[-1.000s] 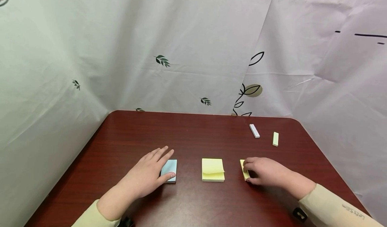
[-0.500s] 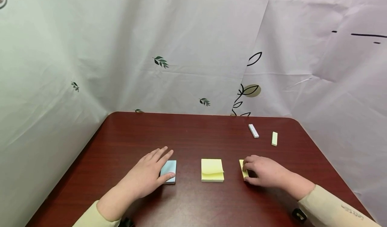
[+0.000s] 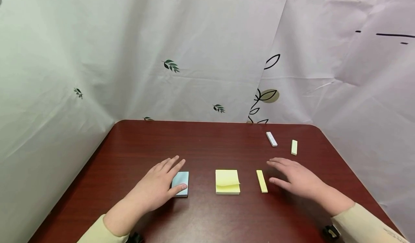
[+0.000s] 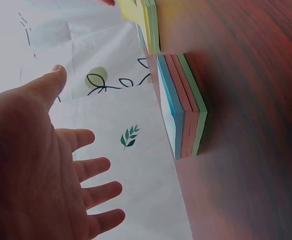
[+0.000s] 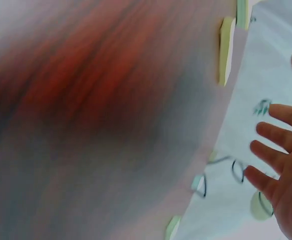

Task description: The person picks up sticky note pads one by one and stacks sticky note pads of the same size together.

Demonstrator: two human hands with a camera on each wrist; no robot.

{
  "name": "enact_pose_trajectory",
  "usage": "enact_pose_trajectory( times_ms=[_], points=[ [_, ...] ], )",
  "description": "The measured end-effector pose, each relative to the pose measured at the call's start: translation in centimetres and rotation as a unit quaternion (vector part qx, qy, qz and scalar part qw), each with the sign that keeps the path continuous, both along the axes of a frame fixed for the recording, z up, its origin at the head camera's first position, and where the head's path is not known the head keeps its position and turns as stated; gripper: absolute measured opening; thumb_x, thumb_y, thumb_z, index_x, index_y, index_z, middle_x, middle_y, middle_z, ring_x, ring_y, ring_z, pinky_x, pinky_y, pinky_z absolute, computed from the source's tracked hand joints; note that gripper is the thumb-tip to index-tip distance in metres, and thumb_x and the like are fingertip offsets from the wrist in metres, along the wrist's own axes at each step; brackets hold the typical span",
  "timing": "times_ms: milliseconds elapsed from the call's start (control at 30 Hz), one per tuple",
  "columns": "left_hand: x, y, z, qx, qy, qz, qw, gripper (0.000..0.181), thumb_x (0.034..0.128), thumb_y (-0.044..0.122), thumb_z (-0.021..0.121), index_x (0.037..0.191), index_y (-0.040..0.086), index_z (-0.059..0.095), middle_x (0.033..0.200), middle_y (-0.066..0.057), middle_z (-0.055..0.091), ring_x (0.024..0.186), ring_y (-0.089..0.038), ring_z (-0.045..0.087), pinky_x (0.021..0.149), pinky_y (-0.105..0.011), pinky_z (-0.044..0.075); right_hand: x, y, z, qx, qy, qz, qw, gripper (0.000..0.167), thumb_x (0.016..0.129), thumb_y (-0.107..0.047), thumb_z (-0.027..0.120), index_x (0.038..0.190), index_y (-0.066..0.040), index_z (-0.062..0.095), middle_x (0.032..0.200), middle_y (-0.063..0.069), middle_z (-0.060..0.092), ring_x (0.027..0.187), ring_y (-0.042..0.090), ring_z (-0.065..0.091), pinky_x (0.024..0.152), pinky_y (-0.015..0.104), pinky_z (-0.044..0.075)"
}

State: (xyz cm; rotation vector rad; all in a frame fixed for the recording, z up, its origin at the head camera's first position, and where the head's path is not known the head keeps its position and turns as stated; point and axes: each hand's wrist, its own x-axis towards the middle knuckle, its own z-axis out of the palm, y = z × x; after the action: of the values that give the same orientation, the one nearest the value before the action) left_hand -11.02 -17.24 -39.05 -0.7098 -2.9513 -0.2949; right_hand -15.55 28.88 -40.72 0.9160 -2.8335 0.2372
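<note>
My left hand, fingers spread, hovers over a stack of sticky notes and hides its left part in the head view. Seen from the left wrist, that stack has blue, pink and green layers, and the hand is apart from it. To the right sits a yellow sticky note pad with its top sheet curling up. A narrow yellow sticky note strip pad lies further right. Just right of this strip, not touching it, is my right hand, its fingers relaxed and holding nothing.
Two more narrow pads, one white and one pale green, lie toward the back right of the reddish-brown table. A white printed cloth hangs behind and beside the table.
My right hand has let go of the narrow yellow strip pad and moved right, its fingers straightening. The strip stays on the table. My left hand has barely moved.
</note>
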Motion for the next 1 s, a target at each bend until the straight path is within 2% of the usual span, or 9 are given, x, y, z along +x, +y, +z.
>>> enact_pose_trajectory(
  times_ms=[167, 367, 533, 600, 800, 900, 1000],
  points=[
    [-0.1, 0.0, 0.1, -0.004, -0.004, 0.000, 1.0000, 0.077, 0.0958, 0.064, 0.047, 0.155, 0.016, 0.036, 0.158, -0.012, 0.034, 0.141, -0.037, 0.036, 0.110, -0.055, 0.031, 0.7, 2.8, 0.1, -0.006, 0.019, -0.012, 0.9997, 0.064, 0.092, -0.049, 0.066, 0.143, -0.012, 0.053, 0.145, 0.010, 0.050, 0.133, 0.032, 0.046, 0.102, 0.052, 0.037],
    [-0.1, 0.0, 0.2, -0.004, -0.008, 0.005, 0.9999, 0.078, 0.0961, 0.066, 0.044, 0.155, 0.016, 0.035, 0.158, -0.011, 0.032, 0.141, -0.037, 0.035, 0.111, -0.055, 0.030, 1.2, 5.4, 0.2, -0.009, 0.042, -0.027, 0.9987, 0.066, 0.091, -0.043, 0.069, 0.147, -0.016, 0.047, 0.147, 0.010, 0.047, 0.132, 0.033, 0.045, 0.102, 0.043, 0.032],
    [-0.1, 0.3, 0.2, -0.001, -0.010, 0.002, 0.9999, 0.078, 0.0955, 0.067, 0.044, 0.155, 0.016, 0.035, 0.158, -0.010, 0.033, 0.142, -0.036, 0.035, 0.111, -0.055, 0.030, 1.3, 6.3, 0.1, -0.013, 0.036, -0.035, 0.9987, 0.068, 0.092, -0.044, 0.068, 0.150, -0.019, 0.044, 0.148, 0.011, 0.045, 0.133, 0.035, 0.043, 0.109, 0.034, 0.025],
    [-0.2, 0.7, 0.2, 0.000, -0.015, -0.001, 0.9999, 0.077, 0.0957, 0.065, 0.046, 0.155, 0.016, 0.035, 0.158, -0.010, 0.032, 0.142, -0.036, 0.035, 0.111, -0.055, 0.030, 1.3, 6.3, 0.0, -0.012, 0.031, -0.037, 0.9988, 0.068, 0.092, -0.045, 0.068, 0.150, -0.019, 0.043, 0.149, 0.011, 0.044, 0.134, 0.034, 0.042, 0.110, 0.035, 0.025],
    [-0.9, 2.9, 0.4, 0.005, -0.041, -0.014, 0.9990, 0.073, 0.0970, 0.060, 0.049, 0.154, 0.016, 0.037, 0.158, -0.008, 0.034, 0.142, -0.034, 0.035, 0.111, -0.054, 0.031, 1.5, 5.9, -0.3, -0.010, 0.030, -0.042, 0.9986, 0.067, 0.092, -0.045, 0.067, 0.148, -0.014, 0.046, 0.148, 0.012, 0.045, 0.134, 0.033, 0.043, 0.104, 0.040, 0.031],
    [-1.3, 4.7, 0.6, 0.010, -0.045, -0.017, 0.9988, 0.071, 0.0971, 0.061, 0.048, 0.152, 0.016, 0.041, 0.155, -0.007, 0.039, 0.140, -0.030, 0.039, 0.109, -0.053, 0.033, 1.7, 5.7, -0.4, -0.013, 0.029, -0.044, 0.9985, 0.067, 0.092, -0.045, 0.067, 0.147, -0.013, 0.046, 0.147, 0.012, 0.046, 0.134, 0.032, 0.043, 0.105, 0.039, 0.030],
    [-1.6, 6.9, 1.0, 0.031, -0.048, -0.020, 0.9982, 0.068, 0.0966, 0.059, 0.050, 0.148, 0.015, 0.047, 0.149, -0.005, 0.047, 0.137, -0.028, 0.044, 0.107, -0.051, 0.036, 1.8, 5.6, -0.4, -0.017, 0.020, -0.049, 0.9985, 0.067, 0.093, -0.046, 0.066, 0.147, -0.012, 0.046, 0.146, 0.012, 0.047, 0.134, 0.032, 0.043, 0.104, 0.043, 0.032]
  ],
)
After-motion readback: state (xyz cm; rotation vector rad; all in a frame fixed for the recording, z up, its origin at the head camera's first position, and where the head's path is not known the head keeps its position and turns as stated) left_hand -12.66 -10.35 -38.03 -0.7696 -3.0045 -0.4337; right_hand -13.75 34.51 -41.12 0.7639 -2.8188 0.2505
